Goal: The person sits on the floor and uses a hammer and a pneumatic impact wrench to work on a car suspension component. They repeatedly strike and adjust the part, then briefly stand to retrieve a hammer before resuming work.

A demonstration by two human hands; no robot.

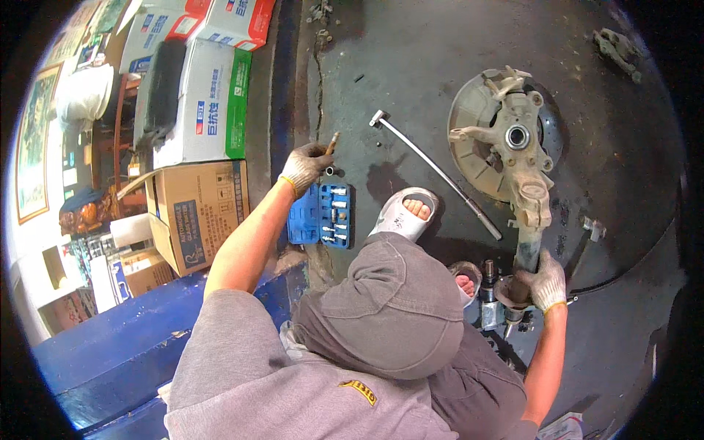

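My left hand (304, 169), in a light work glove, is closed around a short, slender tan rod-like piece (333, 143); its exact kind does not show. A small metal socket (330, 171) shows just beside those fingers. Below that hand lies an open blue socket case (293, 226) with several metal bits in it. My gloved right hand (546, 284) wraps around the lower tube of a suspension strut (527, 249). The strut joins a dirty steering knuckle (519, 117) with a round hub bore, and a brake disc with its dust shield (469, 110) sits behind it.
A long chrome breaker bar (433, 169) lies on the dark floor between the case and the knuckle. A hammer-like tool (590, 235) rests to the right. Cardboard boxes (209, 198) stack up at left above a blue ledge (125, 345). My sandalled feet (411, 209) are near the strut.
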